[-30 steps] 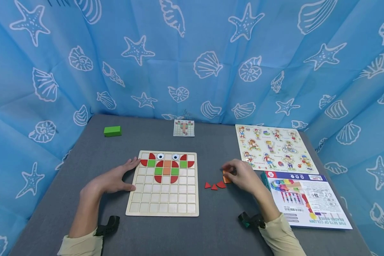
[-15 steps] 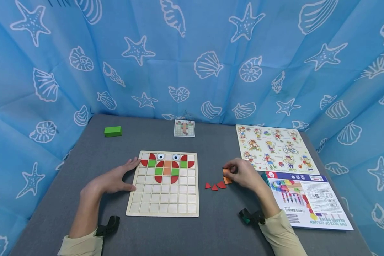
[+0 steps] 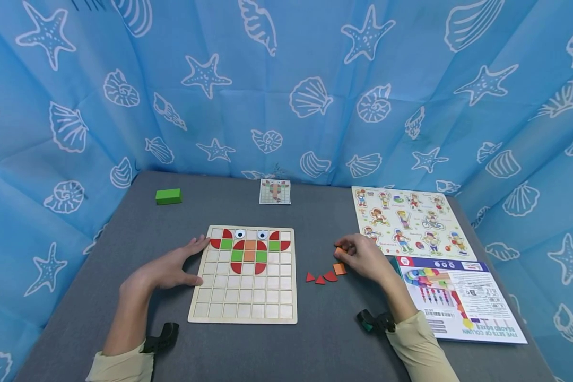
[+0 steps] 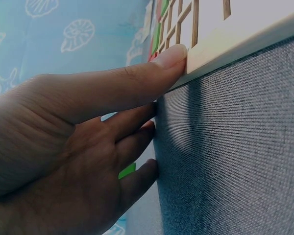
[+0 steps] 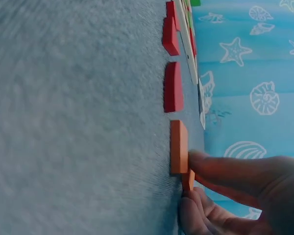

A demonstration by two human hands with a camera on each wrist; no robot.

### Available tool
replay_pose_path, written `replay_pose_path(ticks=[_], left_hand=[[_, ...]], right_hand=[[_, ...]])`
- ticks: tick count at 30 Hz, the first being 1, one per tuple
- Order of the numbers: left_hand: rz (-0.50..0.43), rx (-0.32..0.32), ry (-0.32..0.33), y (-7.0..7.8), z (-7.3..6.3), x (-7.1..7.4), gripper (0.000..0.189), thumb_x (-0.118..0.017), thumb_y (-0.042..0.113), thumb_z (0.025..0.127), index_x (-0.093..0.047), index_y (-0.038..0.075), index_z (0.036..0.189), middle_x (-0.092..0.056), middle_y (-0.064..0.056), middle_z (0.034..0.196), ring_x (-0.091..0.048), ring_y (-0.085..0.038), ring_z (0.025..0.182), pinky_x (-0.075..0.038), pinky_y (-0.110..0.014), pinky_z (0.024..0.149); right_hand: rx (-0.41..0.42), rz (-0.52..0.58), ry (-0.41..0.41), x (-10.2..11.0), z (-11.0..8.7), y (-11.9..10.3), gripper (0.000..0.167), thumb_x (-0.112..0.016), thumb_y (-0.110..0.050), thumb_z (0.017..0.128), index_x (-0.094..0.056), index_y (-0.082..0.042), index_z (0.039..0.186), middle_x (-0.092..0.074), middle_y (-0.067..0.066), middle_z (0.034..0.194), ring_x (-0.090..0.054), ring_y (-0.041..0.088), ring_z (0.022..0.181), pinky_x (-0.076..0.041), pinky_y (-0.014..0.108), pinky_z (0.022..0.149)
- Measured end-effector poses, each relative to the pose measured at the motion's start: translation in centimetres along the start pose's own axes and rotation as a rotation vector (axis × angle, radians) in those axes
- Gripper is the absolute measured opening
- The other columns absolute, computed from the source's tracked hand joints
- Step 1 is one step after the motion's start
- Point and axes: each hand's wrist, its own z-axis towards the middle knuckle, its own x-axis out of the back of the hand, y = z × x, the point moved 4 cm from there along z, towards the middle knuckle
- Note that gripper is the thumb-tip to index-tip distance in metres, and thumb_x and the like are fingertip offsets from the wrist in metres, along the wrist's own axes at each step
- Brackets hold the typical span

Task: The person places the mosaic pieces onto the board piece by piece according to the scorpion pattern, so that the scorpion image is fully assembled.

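My right hand (image 3: 364,258) pinches an orange square tile (image 5: 188,180) between thumb and fingers, low over the cloth. A second orange square tile (image 3: 339,269) lies just in front of it. Beside that are a red rounded piece (image 3: 330,276) and two red triangles (image 3: 320,279). My left hand (image 3: 172,265) rests at the left edge of the wooden grid board (image 3: 241,320), fingers spread and thumb tip touching the rim in the left wrist view. On the board, red, green and orange pieces and two eye tiles (image 3: 262,234) form a figure in the upper rows.
A small pattern card (image 3: 275,191) lies behind the board. A green block (image 3: 168,196) is at the back left. To the right are a picture puzzle board (image 3: 413,223) and a printed box (image 3: 458,300). A blue curtain (image 3: 286,95) hangs behind the table.
My right hand has shifted slightly away from me, drawing one orange tile apart from the other, which now shows uncovered. The left hand and the board stay put.
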Motion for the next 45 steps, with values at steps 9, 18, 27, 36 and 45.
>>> replay_pose_path(ticks=[9,18,27,36,45], left_hand=[[0.008,0.022,-0.001,-0.1,0.1,-0.1,0.107,-0.088,0.022,0.091,-0.022,0.011,0.174,-0.010,-0.026,0.182,-0.012,-0.055,0.167,-0.023,-0.078,0.127],[0.007,0.016,-0.001,-0.3,0.1,-0.1,0.106,-0.088,0.023,0.092,-0.021,0.012,0.174,-0.010,-0.026,0.182,-0.012,-0.056,0.167,-0.022,-0.079,0.126],[0.001,0.018,-0.004,-0.3,0.1,-0.1,0.106,-0.087,0.024,0.093,-0.021,0.013,0.174,-0.009,-0.026,0.182,-0.011,-0.056,0.167,-0.021,-0.080,0.127],[0.006,0.016,-0.006,-0.1,0.1,-0.1,0.106,-0.088,0.024,0.092,-0.021,0.012,0.174,-0.010,-0.027,0.182,-0.012,-0.056,0.167,-0.022,-0.079,0.127],[0.011,0.025,-0.002,-0.2,0.0,-0.1,0.107,-0.088,0.025,0.092,-0.021,0.013,0.174,-0.010,-0.026,0.182,-0.012,-0.056,0.167,-0.022,-0.079,0.127]], right_hand=[[-0.028,0.020,0.003,0.1,0.0,0.2,0.017,-0.081,-0.011,0.096,-0.075,-0.002,0.109,-0.075,0.009,0.093,-0.065,0.012,0.079,-0.050,0.025,0.069],[0.009,0.086,0.041,0.0,0.0,-0.6,0.016,-0.075,-0.003,0.100,-0.072,-0.001,0.116,-0.078,0.015,0.107,-0.076,0.022,0.092,-0.060,0.030,0.077],[0.050,0.271,-0.022,-1.3,-0.5,-4.3,0.024,-0.072,0.001,0.100,-0.072,0.001,0.125,-0.076,0.020,0.120,-0.076,0.029,0.105,-0.064,0.032,0.086],[0.107,0.333,-0.059,-4.5,0.4,-8.9,0.022,-0.080,-0.005,0.097,-0.075,0.000,0.117,-0.078,0.012,0.103,-0.072,0.012,0.089,-0.064,0.025,0.079],[0.212,0.270,-0.151,-8.4,2.3,-13.1,0.021,-0.085,-0.009,0.093,-0.076,-0.002,0.110,-0.076,0.006,0.092,-0.063,0.001,0.079,-0.056,0.016,0.075]])
